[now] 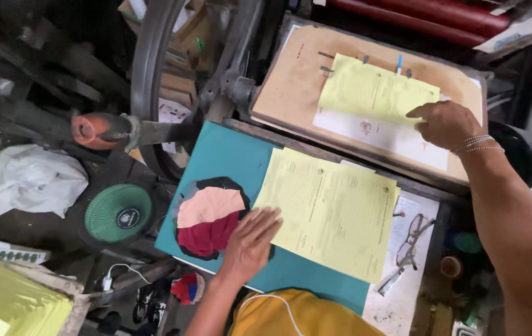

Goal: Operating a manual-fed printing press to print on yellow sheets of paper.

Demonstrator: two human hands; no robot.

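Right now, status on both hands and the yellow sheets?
Left hand flat, open, touching yellow stack. Right hand on single yellow sheet on the brown board. Eyeglasses beside stack.

Yellow printed sheet (pixel 375 90) on tan board (pixel 291 81); yellow sheet stack (pixel 331 211) on teal desk (pixel 228 152); patchwork cloth pad (pixel 210 218), peach, dark red, black-edged; green fan (pixel 118 213); white rag (pixel 36 180).

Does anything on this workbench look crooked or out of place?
The stack of yellow printed sheets lies tilted on the teal board, its edges fanned unevenly. A pair of thin-framed eyeglasses lies loose beside it, on stained white paper. Nothing looks spilled or torn.
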